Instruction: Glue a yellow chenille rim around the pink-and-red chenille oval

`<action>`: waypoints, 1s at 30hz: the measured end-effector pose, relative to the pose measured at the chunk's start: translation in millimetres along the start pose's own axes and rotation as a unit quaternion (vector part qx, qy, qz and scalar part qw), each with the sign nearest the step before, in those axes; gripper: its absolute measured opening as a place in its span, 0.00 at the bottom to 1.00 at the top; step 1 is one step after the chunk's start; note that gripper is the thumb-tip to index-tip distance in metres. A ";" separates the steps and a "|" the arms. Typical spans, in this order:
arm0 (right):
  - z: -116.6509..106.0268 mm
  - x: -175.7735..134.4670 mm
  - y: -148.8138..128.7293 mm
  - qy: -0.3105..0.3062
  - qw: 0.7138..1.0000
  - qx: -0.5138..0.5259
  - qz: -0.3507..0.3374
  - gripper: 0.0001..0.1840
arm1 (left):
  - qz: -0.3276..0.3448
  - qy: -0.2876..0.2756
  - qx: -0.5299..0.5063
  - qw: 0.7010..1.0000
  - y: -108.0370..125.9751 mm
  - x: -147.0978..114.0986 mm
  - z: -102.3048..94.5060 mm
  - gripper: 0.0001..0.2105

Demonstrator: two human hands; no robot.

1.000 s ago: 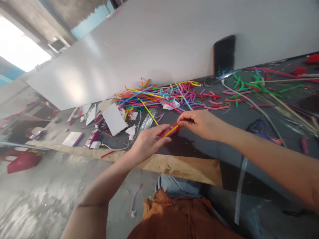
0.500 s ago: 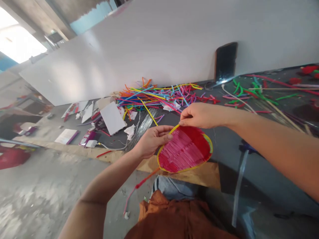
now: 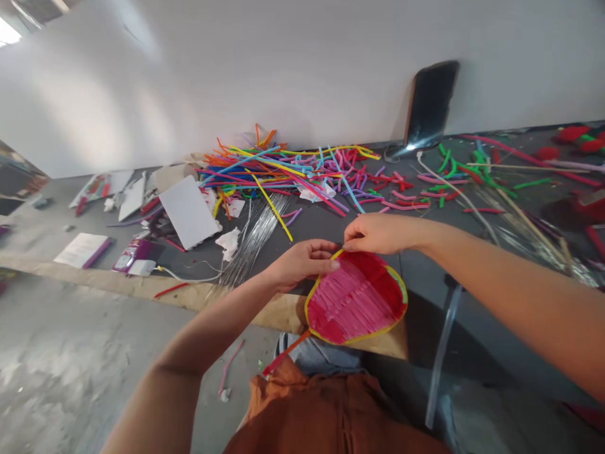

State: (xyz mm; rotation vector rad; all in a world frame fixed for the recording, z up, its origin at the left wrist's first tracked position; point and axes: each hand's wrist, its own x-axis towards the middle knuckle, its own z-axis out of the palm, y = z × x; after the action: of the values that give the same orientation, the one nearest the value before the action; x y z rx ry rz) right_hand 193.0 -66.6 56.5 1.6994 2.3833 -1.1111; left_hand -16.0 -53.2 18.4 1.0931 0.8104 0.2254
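Observation:
A flat, rounded panel (image 3: 354, 299) of pink and red pipe cleaners is held up over the table's front edge. Yellow pipe cleaner edging (image 3: 311, 295) runs round its rim, with a pale green patch at the right. My left hand (image 3: 305, 265) is closed on the panel's upper left rim, thumb on the front face. Right beside it, my right hand (image 3: 373, 232) pinches the yellow edging at the top; its fingertips are partly hidden. An orange-red pipe cleaner stem (image 3: 289, 352) sticks out from the lower left of the panel.
Behind my hands lies a heap of coloured pipe cleaners (image 3: 283, 167). Thin silver wires (image 3: 253, 243), a white card (image 3: 190, 211) and a purple box (image 3: 133, 255) are to the left. A phone (image 3: 432, 104) leans on the white board (image 3: 293, 69). Green pieces (image 3: 454, 167) lie at right.
The camera view has shifted, so the table things sit farther left. My hands have come closer together at the top of the rim, and the panel sits slightly lower in view.

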 end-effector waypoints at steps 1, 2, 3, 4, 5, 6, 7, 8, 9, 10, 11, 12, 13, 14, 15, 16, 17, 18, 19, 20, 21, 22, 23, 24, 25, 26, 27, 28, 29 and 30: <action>1.1 1.7 1.7 -0.001 1.000 0.003 0.002 0.13 | 0.009 0.007 0.005 1.000 -0.6 2.4 1.8 0.25; 2.1 2.9 3.0 -0.002 1.000 0.008 0.005 0.13 | 0.020 0.018 0.011 1.000 -1.4 4.6 4.1 0.26; 2.9 3.6 4.1 -0.002 1.000 0.012 0.009 0.13 | 0.031 0.033 0.019 0.999 -2.3 6.6 6.7 0.25; 3.6 3.8 5.0 -0.002 1.000 0.017 0.014 0.14 | 0.042 0.050 0.028 0.997 -3.2 8.1 9.4 0.24; 4.0 3.3 5.9 -0.001 1.000 0.021 0.019 0.15 | 0.052 0.063 0.036 0.996 -4.2 9.3 11.9 0.22; 4.2 2.3 7.0 0.000 0.999 0.029 0.024 0.15 | 0.060 0.072 0.042 0.995 -5.1 10.0 14.1 0.21; 4.4 0.9 8.4 0.003 0.999 0.041 0.027 0.15 | 0.066 0.076 0.045 0.994 -5.8 10.3 15.8 0.20; 4.5 -0.9 10.1 0.008 0.998 0.056 0.027 0.15 | 0.069 0.077 0.046 0.994 -6.3 10.2 17.1 0.19; 4.7 -2.9 12.1 0.016 0.997 0.074 0.025 0.15 | 0.071 0.077 0.045 0.993 -6.5 9.8 17.9 0.18; 5.1 -5.0 14.5 0.024 0.995 0.093 0.022 0.14 | 0.073 0.077 0.044 0.993 -6.6 9.2 18.4 0.18; 5.9 -7.1 16.9 0.031 0.993 0.112 0.019 0.13 | 0.075 0.078 0.042 0.993 -6.6 8.6 18.6 0.18; 6.9 -8.9 19.1 0.038 0.991 0.127 0.016 0.12 | 0.077 0.080 0.040 0.993 -6.5 8.1 18.7 0.18; 8.1 -10.6 21.1 0.044 0.989 0.138 0.014 0.12 | 0.079 0.081 0.039 0.993 -6.6 7.7 18.8 0.18; 9.5 -12.0 22.6 0.049 0.988 0.147 0.014 0.12 | 0.082 0.082 0.040 0.992 -6.9 7.7 18.8 0.17; 10.9 -13.2 23.7 0.055 0.986 0.155 0.015 0.12 | 0.086 0.082 0.042 0.992 -7.5 7.9 19.0 0.17; 12.1 -14.1 24.2 0.062 0.985 0.161 0.016 0.12 | 0.090 0.083 0.046 0.991 -8.3 8.5 19.2 0.16; 13.2 -14.9 24.4 0.069 0.984 0.164 0.018 0.12 | 0.096 0.085 0.053 0.990 -9.3 9.3 19.4 0.16; 14.0 -15.5 24.3 0.075 0.983 0.166 0.020 0.12 | 0.102 0.087 0.060 0.989 -10.4 10.2 19.6 0.15; 14.6 -16.1 24.2 0.079 0.983 0.165 0.023 0.11 | 0.107 0.089 0.067 0.988 -11.4 11.1 19.8 0.15; 15.0 -16.6 24.2 0.082 0.983 0.163 0.025 0.11 | 0.113 0.092 0.075 0.987 -12.3 11.9 19.8 0.15; 15.3 -17.1 24.3 0.085 0.983 0.160 0.027 0.11 | 0.120 0.094 0.084 0.985 -13.0 12.5 19.8 0.15; 15.5 -17.6 24.5 0.085 0.983 0.158 0.029 0.11 | 0.130 0.098 0.095 0.982 -13.5 13.0 19.7 0.15; 15.7 -18.1 24.9 0.085 0.983 0.158 0.032 0.10 | 0.140 0.104 0.110 0.978 -13.7 13.2 19.4 0.15; 15.8 -18.5 25.2 0.085 0.983 0.159 0.034 0.10 | 0.150 0.112 0.129 0.974 -13.8 13.1 19.0 0.14; 16.0 -19.0 25.5 0.084 0.983 0.160 0.037 0.11 | 0.160 0.122 0.150 0.968 -13.7 13.0 18.5 0.14; 16.0 -19.5 25.7 0.083 0.983 0.161 0.041 0.11 | 0.169 0.133 0.171 0.961 -13.6 12.7 18.1 0.13; 16.0 -20.0 25.7 0.081 0.983 0.160 0.045 0.12 | 0.176 0.142 0.191 0.955 -13.5 12.3 17.7 0.13; 15.9 -20.5 25.5 0.080 0.983 0.159 0.048 0.13 | 0.182 0.150 0.207 0.949 -13.3 12.0 17.4 0.12; 15.8 -21.0 25.3 0.083 0.983 0.157 0.052 0.13 | 0.187 0.155 0.221 0.944 -13.2 11.7 17.2 0.12; 15.5 -21.6 25.1 0.090 0.982 0.156 0.058 0.13 | 0.192 0.159 0.232 0.940 -13.0 11.4 17.1 0.12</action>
State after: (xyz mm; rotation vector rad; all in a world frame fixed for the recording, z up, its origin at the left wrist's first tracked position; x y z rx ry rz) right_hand 216.8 -88.9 39.9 2.0890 2.2628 -1.4322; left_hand 0.8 -65.2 5.5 1.6922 0.9588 0.5702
